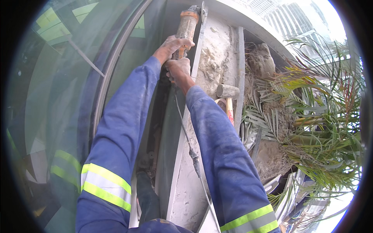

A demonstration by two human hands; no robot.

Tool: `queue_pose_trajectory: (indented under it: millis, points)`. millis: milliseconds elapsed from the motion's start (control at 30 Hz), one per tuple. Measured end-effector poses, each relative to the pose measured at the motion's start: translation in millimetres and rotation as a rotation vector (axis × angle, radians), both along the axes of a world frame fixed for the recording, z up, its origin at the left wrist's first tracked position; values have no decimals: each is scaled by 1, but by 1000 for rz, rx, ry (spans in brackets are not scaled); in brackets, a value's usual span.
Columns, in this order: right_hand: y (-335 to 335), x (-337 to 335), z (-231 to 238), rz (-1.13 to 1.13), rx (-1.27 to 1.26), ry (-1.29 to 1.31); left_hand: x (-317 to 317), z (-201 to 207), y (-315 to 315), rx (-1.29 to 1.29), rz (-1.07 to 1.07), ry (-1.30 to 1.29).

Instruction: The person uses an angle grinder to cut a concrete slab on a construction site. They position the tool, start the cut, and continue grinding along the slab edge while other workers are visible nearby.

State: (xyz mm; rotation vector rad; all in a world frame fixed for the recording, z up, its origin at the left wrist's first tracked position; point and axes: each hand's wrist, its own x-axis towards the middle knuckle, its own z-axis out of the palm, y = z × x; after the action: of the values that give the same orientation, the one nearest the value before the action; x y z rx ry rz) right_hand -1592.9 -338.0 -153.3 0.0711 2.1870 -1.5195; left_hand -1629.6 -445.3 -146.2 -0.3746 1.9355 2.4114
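Both my arms reach far ahead, holding a dusty orange angle grinder (188, 27). My left hand (169, 47) is wrapped round its body. Closer to me, my right hand (180, 71) grips the rear end. The grinder's disc (203, 13) stands edge-on beside the head, at the upright metal edge (199, 42) of the ledge; whether it touches the edge, I cannot tell. From under my right hand a power cord (182, 118) runs back between my forearms, with a thick taped joint (194, 157) along it. Right of my right forearm, a mallet (228, 91) with a pale head lies on the ledge.
A glass wall (58, 105) with a dark frame (107, 73) rises on the left. The ledge (211, 50) carries rough, crumbled mortar. Beyond a metal strip (240, 66), a planter holds soil (272, 155), a stone-like lump (261, 61) and palm fronds (326, 128). Tall buildings (295, 19) stand in the distance.
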Motion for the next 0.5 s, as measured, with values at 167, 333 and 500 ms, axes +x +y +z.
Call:
queue_pose_trajectory:
  millis: [167,333,500]
  points:
    - [-2,7,5,8,18,-31,2,-5,-4,27,30,-11]
    - [0,6,2,-10,-1,0,0,-9,-3,-9,-5,-11]
    - [2,6,0,-14,25,38,1,-9,1,6,7,-22]
